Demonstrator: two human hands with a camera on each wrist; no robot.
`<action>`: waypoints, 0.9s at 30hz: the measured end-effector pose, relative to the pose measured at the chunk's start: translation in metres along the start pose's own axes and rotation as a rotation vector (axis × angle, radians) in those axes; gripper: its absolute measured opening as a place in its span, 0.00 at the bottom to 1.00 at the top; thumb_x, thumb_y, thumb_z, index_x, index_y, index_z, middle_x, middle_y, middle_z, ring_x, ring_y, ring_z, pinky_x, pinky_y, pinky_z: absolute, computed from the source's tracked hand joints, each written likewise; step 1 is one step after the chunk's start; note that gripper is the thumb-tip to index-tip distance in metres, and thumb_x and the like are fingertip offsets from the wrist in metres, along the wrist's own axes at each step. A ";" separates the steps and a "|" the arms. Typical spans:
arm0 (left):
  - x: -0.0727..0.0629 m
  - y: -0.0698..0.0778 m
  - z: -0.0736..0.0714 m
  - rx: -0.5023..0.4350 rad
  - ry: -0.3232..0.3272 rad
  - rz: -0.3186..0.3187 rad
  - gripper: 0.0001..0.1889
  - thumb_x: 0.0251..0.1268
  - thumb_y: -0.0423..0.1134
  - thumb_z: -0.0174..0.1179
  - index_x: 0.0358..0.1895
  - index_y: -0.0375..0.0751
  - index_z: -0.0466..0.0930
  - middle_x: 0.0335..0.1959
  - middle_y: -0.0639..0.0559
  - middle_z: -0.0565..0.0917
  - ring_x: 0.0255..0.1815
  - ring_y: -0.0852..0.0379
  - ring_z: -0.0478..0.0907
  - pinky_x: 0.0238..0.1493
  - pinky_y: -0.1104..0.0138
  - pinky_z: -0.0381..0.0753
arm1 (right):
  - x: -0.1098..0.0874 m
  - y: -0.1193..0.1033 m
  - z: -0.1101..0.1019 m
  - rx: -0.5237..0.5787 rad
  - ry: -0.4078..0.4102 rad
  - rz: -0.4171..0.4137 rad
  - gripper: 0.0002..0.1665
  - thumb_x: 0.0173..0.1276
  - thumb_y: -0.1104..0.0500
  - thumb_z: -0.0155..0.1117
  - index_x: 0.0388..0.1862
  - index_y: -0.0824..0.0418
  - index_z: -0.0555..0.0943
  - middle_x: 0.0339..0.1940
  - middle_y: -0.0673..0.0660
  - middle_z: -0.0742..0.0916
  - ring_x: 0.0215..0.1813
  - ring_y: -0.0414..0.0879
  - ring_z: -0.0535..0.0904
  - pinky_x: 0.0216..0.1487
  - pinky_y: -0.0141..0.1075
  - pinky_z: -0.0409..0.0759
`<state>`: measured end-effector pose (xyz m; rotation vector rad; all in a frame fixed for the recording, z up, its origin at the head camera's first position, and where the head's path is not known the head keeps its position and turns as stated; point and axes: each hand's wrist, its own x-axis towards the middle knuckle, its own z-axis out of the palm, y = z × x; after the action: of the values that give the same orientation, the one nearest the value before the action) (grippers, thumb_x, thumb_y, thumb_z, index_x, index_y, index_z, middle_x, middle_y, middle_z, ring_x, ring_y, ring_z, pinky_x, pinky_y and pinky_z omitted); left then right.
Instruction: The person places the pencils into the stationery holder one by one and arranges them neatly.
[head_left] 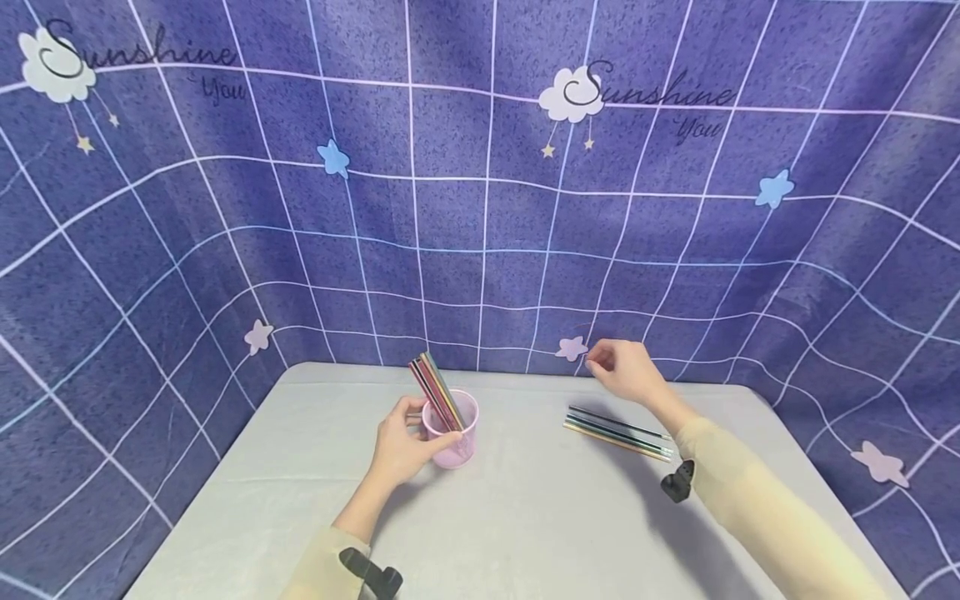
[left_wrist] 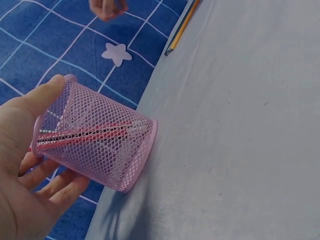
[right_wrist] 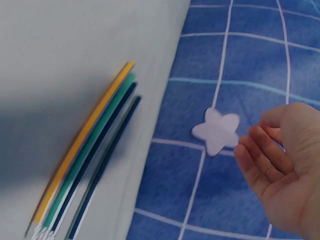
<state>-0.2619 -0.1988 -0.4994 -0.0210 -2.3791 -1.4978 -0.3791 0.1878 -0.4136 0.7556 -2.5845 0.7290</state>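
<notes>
Left hand curled round a pink mesh pen cup, right hand raised over loose coloured pencils.
The left hand (head_left: pixel 401 447), its forearm slanting up from the lower edge, has its grip round the pink mesh pen cup (head_left: pixel 453 456), thumb along the near rim and fingers bent at the left side. The cup is upright at the left of the table (head_left: pixel 517 517), its mesh see-through; a bundle of coloured pencils (head_left: pixel 435 392), red, dark and yellow among them, leans leftward inside and pokes past the rim. At the right, loose coloured pencils (head_left: pixel 618 436) in orange, green and dark blue lie nearly parallel on the table. Above their far side hangs the right hand (head_left: pixel 626 369), forearm reaching in from the lower right, its grip empty with fingers loosely bent.
</notes>
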 end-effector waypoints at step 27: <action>0.000 -0.002 0.000 0.003 0.001 0.040 0.38 0.44 0.45 0.88 0.58 0.37 0.78 0.56 0.39 0.88 0.55 0.39 0.90 0.54 0.56 0.94 | -0.054 0.053 0.018 -0.069 -0.192 0.063 0.06 0.69 0.63 0.71 0.41 0.65 0.90 0.30 0.53 0.92 0.30 0.42 0.87 0.35 0.39 0.88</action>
<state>-0.2621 -0.1999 -0.5008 -0.0661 -2.3664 -1.4755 -0.3696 0.2379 -0.4726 0.7600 -2.8019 0.6081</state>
